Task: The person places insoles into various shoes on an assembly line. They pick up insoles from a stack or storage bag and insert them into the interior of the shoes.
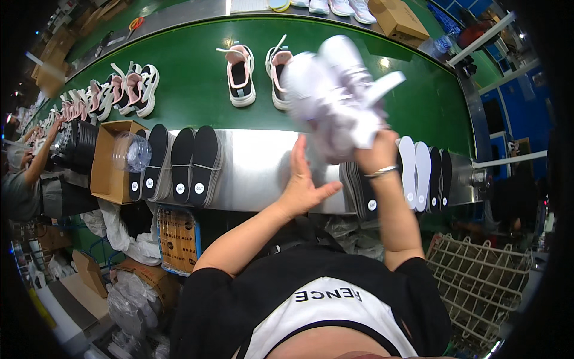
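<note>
A pair of white sneakers (335,102), smeared by motion, is lifted over the green belt in front of me. My right hand (376,152) is closed around their near end; its fingers are partly behind the shoes. Just left of them, my left hand (302,188) hovers over the steel ledge (254,161), fingers spread and thumb out, holding nothing. Beyond it on the belt stand two black, white and pink sneakers, one (240,75) in full view and another (278,78) partly covered by the white pair. Black insoles (206,161) lie stacked left of my left hand; white insoles (414,170) lie past my right wrist.
More sneakers (143,90) line the green belt (191,66) toward the left, where a co-worker's arm (45,149) reaches in. An open cardboard box (107,167) with clear plastic pieces (133,152) sits on the ledge. A wire crate (478,281) stands at the lower right.
</note>
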`<state>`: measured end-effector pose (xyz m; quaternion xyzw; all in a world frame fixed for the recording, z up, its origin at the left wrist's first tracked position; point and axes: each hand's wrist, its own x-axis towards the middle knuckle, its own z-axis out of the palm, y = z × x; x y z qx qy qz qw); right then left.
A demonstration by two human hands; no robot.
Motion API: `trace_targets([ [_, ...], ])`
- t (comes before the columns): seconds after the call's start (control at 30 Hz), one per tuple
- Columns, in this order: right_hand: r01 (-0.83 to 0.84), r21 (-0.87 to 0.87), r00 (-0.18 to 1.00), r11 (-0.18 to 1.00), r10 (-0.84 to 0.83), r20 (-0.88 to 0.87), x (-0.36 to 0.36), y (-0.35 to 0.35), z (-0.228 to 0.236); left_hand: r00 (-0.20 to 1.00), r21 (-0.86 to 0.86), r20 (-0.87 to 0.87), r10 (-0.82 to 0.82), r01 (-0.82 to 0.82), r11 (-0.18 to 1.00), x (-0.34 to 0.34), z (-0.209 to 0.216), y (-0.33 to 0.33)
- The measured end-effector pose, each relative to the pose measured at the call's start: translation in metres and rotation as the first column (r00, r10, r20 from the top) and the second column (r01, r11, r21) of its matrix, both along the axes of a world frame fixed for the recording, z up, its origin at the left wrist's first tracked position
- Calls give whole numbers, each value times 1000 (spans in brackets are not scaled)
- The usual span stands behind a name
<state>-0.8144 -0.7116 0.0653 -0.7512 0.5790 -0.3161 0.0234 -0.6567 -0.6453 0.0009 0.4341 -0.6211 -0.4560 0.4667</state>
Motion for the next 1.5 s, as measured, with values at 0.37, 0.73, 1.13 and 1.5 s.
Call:
trace_targets([
  [0.37,-63,648,922,759,293,-253,105,85,-86,855,56,407,321,-374,926,101,-65,59],
  [0.73,-168,549,922,819,327,-207,100,91,-98,921,220,385,58,-152,964,121,-72,-36],
  [1.13,-362,105,869,926,376,-323,138,45,-88,995,715,-97,-5,74,696,131,-78,-53],
  [1.5,-517,241,830,822,550,-96,145,28,-97,965,423,215,152,-233,876,117,-111,-56],
])
